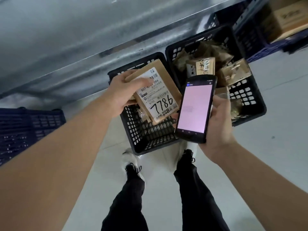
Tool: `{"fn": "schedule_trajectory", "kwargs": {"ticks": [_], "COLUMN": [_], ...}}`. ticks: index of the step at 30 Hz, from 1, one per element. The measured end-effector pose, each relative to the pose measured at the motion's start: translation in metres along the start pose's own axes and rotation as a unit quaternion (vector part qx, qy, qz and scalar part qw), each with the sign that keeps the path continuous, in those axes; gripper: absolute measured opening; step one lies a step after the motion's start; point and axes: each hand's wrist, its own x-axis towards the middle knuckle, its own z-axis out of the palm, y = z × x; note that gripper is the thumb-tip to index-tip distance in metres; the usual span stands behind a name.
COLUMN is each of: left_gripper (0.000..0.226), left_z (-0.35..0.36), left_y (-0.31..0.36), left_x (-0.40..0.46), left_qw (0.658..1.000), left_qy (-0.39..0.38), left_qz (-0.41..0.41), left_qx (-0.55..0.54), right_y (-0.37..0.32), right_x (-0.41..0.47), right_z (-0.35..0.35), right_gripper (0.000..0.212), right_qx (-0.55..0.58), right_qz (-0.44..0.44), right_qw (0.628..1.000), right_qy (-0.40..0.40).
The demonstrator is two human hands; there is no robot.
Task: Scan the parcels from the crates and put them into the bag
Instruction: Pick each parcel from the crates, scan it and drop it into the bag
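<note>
Your left hand (pixel 122 90) is gripping a flat cardboard parcel (pixel 157 95), label marked 7786, above the black lattice crate (pixel 146 139); your right hand (pixel 216 124) is clasping a glossy slab scanner (pixel 195 108).

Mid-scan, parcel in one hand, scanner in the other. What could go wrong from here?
1. The left hand covers part of the label on the parcel, near the barcode, so the scan may fail.
2. The right hand holds the scanner one-handed over the crate; a loose grip could drop it.
3. No bag is in view, so bagging means turning away.
</note>
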Motion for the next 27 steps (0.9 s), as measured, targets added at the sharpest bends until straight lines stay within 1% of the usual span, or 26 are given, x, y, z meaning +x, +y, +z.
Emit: {"fn": "schedule_trajectory", "kwargs": {"ticks": [2,4,5,6,8,9,11,14,18,20,22,23,25,27], "left_gripper": [0.076,0.098,0.104,0.102,0.087,0.078,0.068,0.063,0.051,0.051,0.06,0.07,0.096,0.109], "left_z": [0.0,-0.001,-0.002,-0.004,-0.01,-0.015,-0.026,-0.046,-0.065,-0.074,-0.079,-0.08,-0.081,-0.08], "left_y": [0.006,0.009,0.01,0.01,0.01,0.01,0.013,0.023,0.045,0.055,0.067,0.072,0.084,0.095], "left_x": [-0.029,-0.06,-0.076,-0.091,-0.123,-0.14,-0.172,-0.22,-0.292,-0.326,-0.359,-0.375,-0.407,-0.441], "left_qw": [0.999,0.994,0.99,0.986,0.975,0.971,0.968,0.967,0.96,0.955,0.955,0.955,0.953,0.951], "left_qy": [0.03,0.073,0.088,0.095,0.092,0.089,0.09,0.086,0.05,0.033,0.011,-0.004,-0.026,-0.027], "left_qz": [0.03,0.057,0.062,0.065,0.069,0.072,0.076,0.093,0.155,0.188,0.217,0.227,0.251,0.277], "left_qx": [-0.024,-0.057,-0.087,-0.124,-0.193,-0.21,-0.22,-0.219,-0.227,-0.226,-0.203,-0.19,-0.171,-0.136], "right_y": [-0.002,0.001,0.003,0.006,0.011,0.012,0.013,0.012,0.001,-0.009,-0.021,-0.027,-0.039,-0.05], "right_x": [-0.028,-0.059,-0.075,-0.09,-0.121,-0.137,-0.17,-0.219,-0.283,-0.316,-0.346,-0.36,-0.386,-0.412], "right_z": [0.007,0.017,0.022,0.028,0.04,0.047,0.064,0.088,0.113,0.122,0.128,0.131,0.133,0.133], "right_gripper": [0.051,0.052,0.054,0.056,0.061,0.064,0.067,0.068,0.061,0.056,0.051,0.052,0.061,0.062], "right_qx": [0.002,0.009,0.013,0.016,0.013,0.011,0.01,0.011,0.005,-0.004,-0.005,-0.005,-0.01,-0.016], "right_qz": [-0.01,-0.028,-0.035,-0.042,-0.061,-0.075,-0.097,-0.126,-0.159,-0.18,-0.202,-0.209,-0.219,-0.236], "right_qw": [1.0,1.0,0.999,0.999,0.998,0.997,0.995,0.992,0.987,0.983,0.978,0.976,0.972,0.966], "right_qy": [-0.004,-0.004,-0.001,0.005,0.009,0.004,0.003,-0.003,-0.016,-0.04,-0.058,-0.067,-0.084,-0.102]}}
